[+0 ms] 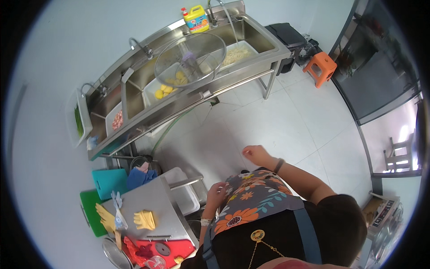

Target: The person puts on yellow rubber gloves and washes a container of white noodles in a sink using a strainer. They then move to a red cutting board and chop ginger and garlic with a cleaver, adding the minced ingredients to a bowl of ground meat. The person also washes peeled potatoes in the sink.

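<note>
My left hand [216, 195] hangs beside the floral apron [258, 198] with nothing in it, its fingers loosely bent and a little apart. In front of the apron, over the tiled floor, is my right hand [258, 155], curled into a loose fist with no object showing. Ahead stands a long stainless-steel sink unit [231, 72]. In its right basin, water runs from a faucet [229, 16] into a white tub of pale cut food [236, 55]. Peeled potatoes [164, 91] lie in the middle tub, and pinkish meat pieces [117, 120] in the left one.
A round, see-through fan-like guard [158, 72] overlaps the sinks. At left, a steel table [134, 198] carries yellow rubber gloves [144, 220] and a red cutting board [183, 248]. An orange stool [321, 64] and black bin [285, 35] stand at right. A green hose [169, 129] crosses the floor.
</note>
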`<state>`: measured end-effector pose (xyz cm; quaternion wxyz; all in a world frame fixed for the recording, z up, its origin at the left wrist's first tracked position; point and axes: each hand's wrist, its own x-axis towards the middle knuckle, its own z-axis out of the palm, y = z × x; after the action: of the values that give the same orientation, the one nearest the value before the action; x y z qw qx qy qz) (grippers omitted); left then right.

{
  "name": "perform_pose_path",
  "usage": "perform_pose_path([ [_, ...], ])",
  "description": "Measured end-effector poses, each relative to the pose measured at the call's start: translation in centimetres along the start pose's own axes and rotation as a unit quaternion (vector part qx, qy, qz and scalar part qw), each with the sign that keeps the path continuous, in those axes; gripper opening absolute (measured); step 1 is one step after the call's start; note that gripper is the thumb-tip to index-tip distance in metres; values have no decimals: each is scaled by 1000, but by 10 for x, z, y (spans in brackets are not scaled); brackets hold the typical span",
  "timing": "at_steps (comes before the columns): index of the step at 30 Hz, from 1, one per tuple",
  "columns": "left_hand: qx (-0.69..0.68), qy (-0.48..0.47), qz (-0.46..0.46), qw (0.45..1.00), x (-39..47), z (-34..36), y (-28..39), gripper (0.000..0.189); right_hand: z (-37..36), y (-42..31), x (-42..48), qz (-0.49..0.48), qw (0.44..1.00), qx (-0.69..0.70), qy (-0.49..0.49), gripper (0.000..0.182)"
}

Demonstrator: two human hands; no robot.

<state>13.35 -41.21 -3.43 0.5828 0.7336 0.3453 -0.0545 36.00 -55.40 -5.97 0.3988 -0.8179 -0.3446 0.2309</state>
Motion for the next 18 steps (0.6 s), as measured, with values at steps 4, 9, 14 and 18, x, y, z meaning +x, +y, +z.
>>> perform_pose_path([
  [4,91,-13,-79,993,86,-4,-53,26,-79,62,51,131,990,33,48,16],
  [9,149,23,8,989,177,-15,-163,29,-196,100,155,169,965,111,164,16],
  [14,214,-18,-107,971,260,0,-148,30,-278,70,274,150,971,101,155,22],
  [18,239,-24,-127,962,315,14,-112,31,-293,96,386,87,992,-79,54,27],
])
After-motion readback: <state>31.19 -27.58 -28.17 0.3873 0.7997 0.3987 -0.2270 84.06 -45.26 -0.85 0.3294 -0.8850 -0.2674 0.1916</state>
